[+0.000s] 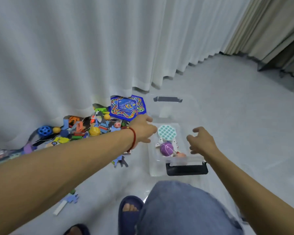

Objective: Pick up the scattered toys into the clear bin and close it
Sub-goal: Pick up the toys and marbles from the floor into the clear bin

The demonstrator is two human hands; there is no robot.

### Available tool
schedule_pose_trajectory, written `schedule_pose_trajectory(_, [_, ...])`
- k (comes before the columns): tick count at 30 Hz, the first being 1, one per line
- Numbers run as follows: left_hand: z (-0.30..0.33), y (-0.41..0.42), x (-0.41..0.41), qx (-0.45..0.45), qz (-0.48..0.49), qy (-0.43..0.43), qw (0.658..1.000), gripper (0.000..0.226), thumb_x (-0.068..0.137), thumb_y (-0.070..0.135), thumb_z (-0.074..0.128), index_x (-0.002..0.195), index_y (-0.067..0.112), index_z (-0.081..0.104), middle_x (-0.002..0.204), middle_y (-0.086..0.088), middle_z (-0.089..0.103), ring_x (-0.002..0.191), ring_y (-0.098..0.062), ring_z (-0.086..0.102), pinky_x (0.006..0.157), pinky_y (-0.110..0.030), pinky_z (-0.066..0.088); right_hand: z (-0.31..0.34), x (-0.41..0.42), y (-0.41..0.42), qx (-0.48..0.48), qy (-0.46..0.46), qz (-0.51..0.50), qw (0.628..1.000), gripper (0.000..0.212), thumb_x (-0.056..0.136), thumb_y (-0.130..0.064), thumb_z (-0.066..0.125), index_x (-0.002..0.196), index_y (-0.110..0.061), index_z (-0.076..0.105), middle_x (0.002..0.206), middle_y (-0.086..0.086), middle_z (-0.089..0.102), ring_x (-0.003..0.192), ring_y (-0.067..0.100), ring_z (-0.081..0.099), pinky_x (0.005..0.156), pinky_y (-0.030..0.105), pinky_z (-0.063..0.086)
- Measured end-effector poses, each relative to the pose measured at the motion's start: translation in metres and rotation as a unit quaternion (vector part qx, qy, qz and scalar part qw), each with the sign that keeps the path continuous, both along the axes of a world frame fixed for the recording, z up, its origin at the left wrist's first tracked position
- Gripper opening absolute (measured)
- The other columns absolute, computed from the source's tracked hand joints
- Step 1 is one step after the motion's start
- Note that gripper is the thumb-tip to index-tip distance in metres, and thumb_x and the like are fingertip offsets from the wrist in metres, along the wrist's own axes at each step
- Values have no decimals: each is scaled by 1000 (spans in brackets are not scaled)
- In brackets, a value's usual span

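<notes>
The clear bin (pixel 170 143) stands on the pale floor (pixel 227 116) just right of frame centre, lid off, its long axis running from 6 o'clock to 12 o'clock away from the person, one short end nearest the knee. A black latch handle (pixel 187 169) sits on that near end; a second grey latch (pixel 167 99) shows at the far end. Inside lie a teal dotted octagonal pad (pixel 167 133) toward 12 o'clock and a purple ball (pixel 166 148) toward 6 o'clock, with small pieces around the ball too blurred to identify. The left hand (pixel 143 129) reaches over the bin's left wall at 9 o'clock, red cord bracelet (pixel 133 139) at the wrist; its fingers are blurred and partly hidden, and whether they hold anything cannot be told. The right hand (pixel 202 141) hovers at the bin's right wall, 3 o'clock, fingers spread and slightly curled, holding nothing. The scattered toys (pixel 85 129) lie heaped at 9 to 10 o'clock of the bin, against the white curtain (pixel 75 56), including a blue lattice ball (pixel 44 131), a yellow ball (pixel 94 131) and a blue star-shaped game board (pixel 126 106) at 11 o'clock. Loose pieces (pixel 70 200) lie near the person's dark slipper (pixel 128 212).
</notes>
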State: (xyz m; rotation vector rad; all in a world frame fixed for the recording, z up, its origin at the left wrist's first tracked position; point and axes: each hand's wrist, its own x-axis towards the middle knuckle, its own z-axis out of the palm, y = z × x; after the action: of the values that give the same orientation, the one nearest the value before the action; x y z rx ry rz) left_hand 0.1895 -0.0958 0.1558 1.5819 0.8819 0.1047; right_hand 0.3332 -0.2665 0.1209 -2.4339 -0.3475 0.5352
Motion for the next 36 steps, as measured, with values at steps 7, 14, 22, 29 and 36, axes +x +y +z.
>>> schedule_pose_trajectory(7, [3,40,-110,118,98,32,988,21,82,12,65,102,18,63,96,0,64,88,-22,65,86,-47,58,11,-61,45,71,-50,144,986,36,86,-27,56,121,-22,55,96,4,70,89,26,66,80,42,57])
schedule_pose_trajectory(14, [-47,62,-208,109,154,84,978,24,81,14,69,100,27,66,107,-3,67,97,-19,64,89,-43,55,-22,-104,126,-34,-68,300,951,27,90,-36,59,112,-20,60,108,6,66,94,24,60,80,37,53])
schedule_pose_trajectory(22, [-142,104,-227,256,10,283,924,56,82,19,66,134,14,46,122,-7,58,109,-24,55,90,-34,48,-133,-102,202,-156,-55,318,934,62,89,-35,63,140,-10,39,141,16,45,123,37,50,96,44,47])
schedule_pose_trajectory(29, [-216,176,-222,367,12,319,874,54,82,12,64,133,10,47,132,-15,49,120,-31,45,98,-40,42,-200,-70,268,-197,-131,250,939,76,94,-39,58,155,-18,18,162,15,13,148,40,14,114,56,28])
schedule_pose_trajectory(36, [-249,245,-196,444,-119,396,795,80,82,16,67,150,14,24,145,-19,36,131,-38,33,99,-46,44,-233,-29,288,-228,-161,228,933,64,95,-13,53,150,-23,23,152,22,27,141,44,25,113,55,29])
